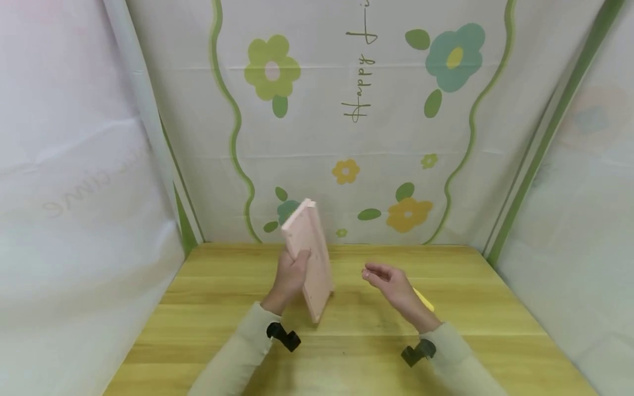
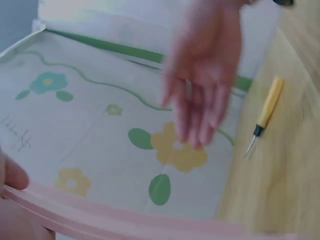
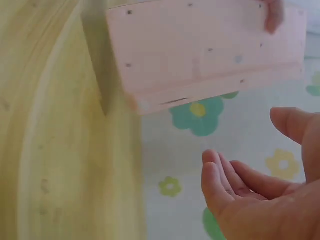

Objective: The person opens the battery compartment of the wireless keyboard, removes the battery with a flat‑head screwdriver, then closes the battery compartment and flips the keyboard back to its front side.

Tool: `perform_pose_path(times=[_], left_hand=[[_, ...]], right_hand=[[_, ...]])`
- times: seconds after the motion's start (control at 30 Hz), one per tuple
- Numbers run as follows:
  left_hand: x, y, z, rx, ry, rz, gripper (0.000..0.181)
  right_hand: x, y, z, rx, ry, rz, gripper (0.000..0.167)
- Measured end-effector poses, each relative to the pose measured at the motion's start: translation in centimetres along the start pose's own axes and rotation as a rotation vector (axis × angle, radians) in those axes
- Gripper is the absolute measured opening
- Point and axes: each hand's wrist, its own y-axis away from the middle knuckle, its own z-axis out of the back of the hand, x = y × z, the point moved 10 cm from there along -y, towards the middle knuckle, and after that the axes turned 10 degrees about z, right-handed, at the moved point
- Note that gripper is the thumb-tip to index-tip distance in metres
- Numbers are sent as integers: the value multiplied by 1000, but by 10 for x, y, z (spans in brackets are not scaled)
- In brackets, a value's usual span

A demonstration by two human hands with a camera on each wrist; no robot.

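My left hand point(image 1: 289, 275) grips a pale pink flat panel point(image 1: 312, 258) by its side, thumb on the near face. The panel stands upright and tilted. Small dark holes dot its face point(image 3: 200, 45) in the right wrist view, with a ridge along one long edge. Whether its lower end touches the table cannot be told. To the right, my right hand point(image 1: 396, 286) hovers with relaxed fingers, apart from the panel and holding nothing. A screwdriver point(image 2: 265, 115) with a yellow handle and black collar lies on the table; the right arm partly hides it in the head view.
The wooden table point(image 1: 366, 357) ends at a white cloth backdrop point(image 1: 307, 132) printed with flowers and lettering. White cloth walls rise on the left point(image 1: 84, 220) and right point(image 1: 584, 231).
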Motion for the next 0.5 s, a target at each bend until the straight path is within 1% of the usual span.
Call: perform_pose_path(times=[0.07, 0.13, 0.23, 0.3, 0.33, 0.4, 0.43, 0.5], left_hand=[[8, 1, 13, -56, 126, 50, 37], [19, 2, 23, -105, 265, 77, 41], [36, 6, 33, -167, 448, 108, 49], [46, 9, 38, -199, 545, 117, 54], [52, 12, 40, -217, 584, 124, 56], [61, 15, 43, -247, 627, 136, 59], [65, 17, 44, -262, 643, 142, 61], [73, 19, 46, -293, 669, 162, 64]], right_hand=[[-14, 1, -4, 31, -24, -22, 61], [-29, 4, -10, 53, -69, -54, 61], [-49, 12, -24, 78, -156, -118, 64], [-57, 15, -38, 106, -225, -140, 65], [-59, 17, -46, 126, -272, -146, 65], [-61, 19, -61, 159, -365, -154, 66], [-62, 20, -68, 166, -403, -157, 64], [-64, 20, -76, 155, -468, -172, 60]])
